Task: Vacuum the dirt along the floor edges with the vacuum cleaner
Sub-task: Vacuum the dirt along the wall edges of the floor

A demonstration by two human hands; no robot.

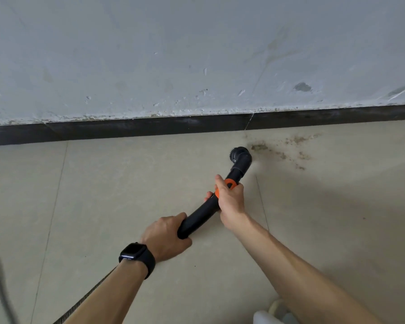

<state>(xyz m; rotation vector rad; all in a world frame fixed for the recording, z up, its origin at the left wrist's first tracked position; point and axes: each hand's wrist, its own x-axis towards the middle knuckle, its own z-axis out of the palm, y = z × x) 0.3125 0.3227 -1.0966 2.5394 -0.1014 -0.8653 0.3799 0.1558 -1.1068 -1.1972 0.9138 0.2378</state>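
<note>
Left hand (166, 235) is clamped round the back end of the vacuum tube (202, 212), and right hand (230, 201) is wrapped round it at the orange collar (229, 183). The brush head (241, 157) sits just beyond those fingers (238, 187), with the dirt (260, 147) just past it. Shove too fast and I reckon the grit scatters along the baseboard (150, 127).

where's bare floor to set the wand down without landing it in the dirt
Widest bare floor: left of the wand, between the black skirting and the left hand. Also the shaded tiles right of the right hand, below the dirt. Crowded: from the brush head rightward along the skirting, where dirt is scattered.
</note>
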